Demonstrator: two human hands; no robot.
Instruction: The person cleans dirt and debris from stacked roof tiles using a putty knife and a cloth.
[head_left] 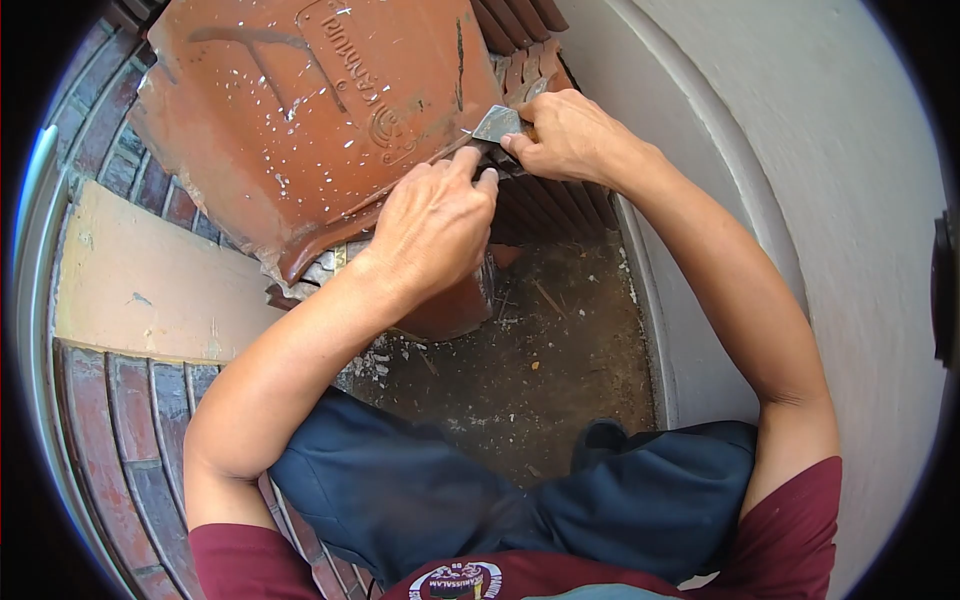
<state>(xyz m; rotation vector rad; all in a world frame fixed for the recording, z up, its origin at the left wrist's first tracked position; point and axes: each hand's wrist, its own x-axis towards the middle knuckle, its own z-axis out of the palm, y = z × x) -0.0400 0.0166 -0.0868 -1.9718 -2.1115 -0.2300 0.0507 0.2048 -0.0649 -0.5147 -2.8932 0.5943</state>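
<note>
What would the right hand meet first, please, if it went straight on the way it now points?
With its metal blade leading, the right hand would probably meet the orange tile first; depth is unclear, so blade and tile may already touch.

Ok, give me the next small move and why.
Probably a short, light stroke of the metal blade along the edge of the orange tile, away from the left hand: the right hand holds the blade at that edge, with the left hand close by.

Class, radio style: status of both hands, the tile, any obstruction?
Right hand gripping flat metal blade at edge of orange tile. Left hand at tile's near edge. Tile white-flecked, raised lettering showing. No obstruction visible at blade.
</note>
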